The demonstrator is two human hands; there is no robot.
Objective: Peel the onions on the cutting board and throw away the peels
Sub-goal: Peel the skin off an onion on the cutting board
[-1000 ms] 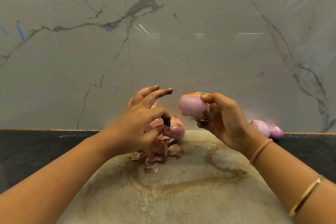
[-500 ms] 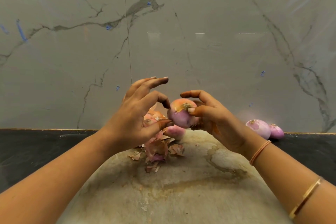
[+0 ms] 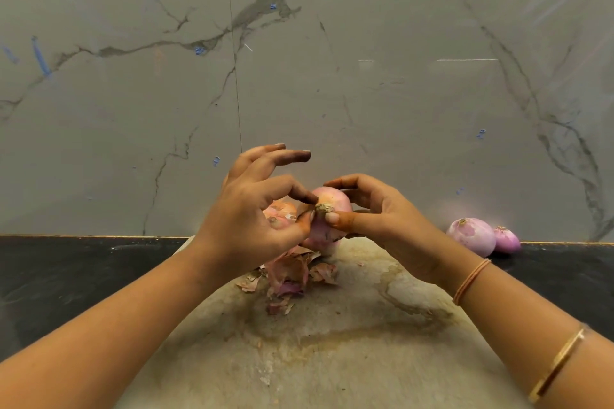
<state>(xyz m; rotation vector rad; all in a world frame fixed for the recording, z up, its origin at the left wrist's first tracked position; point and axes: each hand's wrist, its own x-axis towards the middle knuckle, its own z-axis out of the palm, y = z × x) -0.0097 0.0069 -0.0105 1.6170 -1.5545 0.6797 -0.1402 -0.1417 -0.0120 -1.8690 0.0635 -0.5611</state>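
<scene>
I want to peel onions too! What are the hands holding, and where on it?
The right hand grips a pink onion round its body; the left hand pinches the dry tuft at its end.

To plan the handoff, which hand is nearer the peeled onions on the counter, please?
Right hand: it is left of the peeled onions; the left hand lies farther left.

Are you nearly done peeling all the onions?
Maybe halfway. Done: two peeled onions lie on the counter. In hand: the right hand holds an onion while the fingers of the left hand pinch its dry tip. Left: at least one unpeeled onion behind the left hand, and the peels on the board still to throw away.
</scene>
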